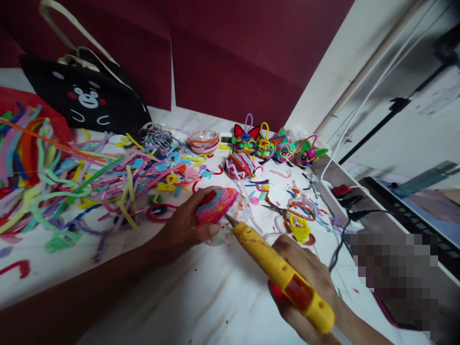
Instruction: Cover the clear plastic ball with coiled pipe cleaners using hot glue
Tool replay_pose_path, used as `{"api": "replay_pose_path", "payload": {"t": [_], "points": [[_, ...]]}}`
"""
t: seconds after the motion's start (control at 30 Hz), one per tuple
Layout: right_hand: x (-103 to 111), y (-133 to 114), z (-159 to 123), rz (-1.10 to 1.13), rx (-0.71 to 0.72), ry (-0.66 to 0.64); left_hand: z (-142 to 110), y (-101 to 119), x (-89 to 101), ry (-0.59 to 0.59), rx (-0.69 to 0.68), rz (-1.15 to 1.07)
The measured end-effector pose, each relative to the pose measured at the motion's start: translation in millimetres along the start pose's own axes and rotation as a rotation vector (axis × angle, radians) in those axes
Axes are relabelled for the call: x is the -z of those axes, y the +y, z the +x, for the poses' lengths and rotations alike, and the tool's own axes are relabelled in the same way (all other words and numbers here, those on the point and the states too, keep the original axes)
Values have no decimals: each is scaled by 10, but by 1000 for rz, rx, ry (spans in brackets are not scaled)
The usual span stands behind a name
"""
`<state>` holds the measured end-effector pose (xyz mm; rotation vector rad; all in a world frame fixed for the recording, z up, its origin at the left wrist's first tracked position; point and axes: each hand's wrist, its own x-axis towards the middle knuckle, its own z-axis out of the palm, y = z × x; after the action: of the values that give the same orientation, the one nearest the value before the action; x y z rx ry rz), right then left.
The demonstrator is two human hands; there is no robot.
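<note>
My left hand (189, 223) is closed around a clear plastic ball (219, 208) that is partly wrapped in pink, red and orange pipe cleaners. In my right hand (305, 278) is a yellow hot glue gun (278, 268), its metal nozzle at the edge of the wrapped part of the ball. Whether the nozzle touches the ball I cannot tell. Behind the ball lies another pipe-cleaner-wrapped ball (241, 166). Scissors with orange handles (305, 211) rest to the right, with a yellow coiled pipe-cleaner piece (299, 228) on them.
Loose pipe cleaners (108, 177) heap over the left of the white table (172, 297). A black bag (89, 100) stands behind them. Several finished-looking animal-faced ornaments (266, 146) line the back, beside a clear bowl-shaped piece (203, 140). Cables (354, 213) run along the right edge.
</note>
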<state>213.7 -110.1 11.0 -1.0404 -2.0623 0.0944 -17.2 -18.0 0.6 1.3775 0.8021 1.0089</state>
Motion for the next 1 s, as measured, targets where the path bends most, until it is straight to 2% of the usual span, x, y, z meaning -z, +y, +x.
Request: {"api": "replay_pose_path", "payload": {"t": [0.17, 0.3, 0.4, 0.47, 0.6, 0.8, 1.0], "points": [[10, -18, 3, -21, 18, 3, 13, 20, -4, 10, -14, 3], [54, -57, 50, -92, 9, -83, 32, 23, -5, 24, 16, -33], [62, -62, 69, -69, 47, -15, 35, 20, -4, 24, 9, -47], [74, -46, 59, -86, 32, -9, 31, 18, -1, 4, -4, -46], [106, 19, 6, -156, -30, -92, 18, 19, 8, -17, -17, -16], [113, 65, 13, -195, -97, -45, 8, 15, 10, -16, -10, -29], [143, 33, 69, -92, -130, -25, -11, 31, -19, -23, -21, -25]]}}
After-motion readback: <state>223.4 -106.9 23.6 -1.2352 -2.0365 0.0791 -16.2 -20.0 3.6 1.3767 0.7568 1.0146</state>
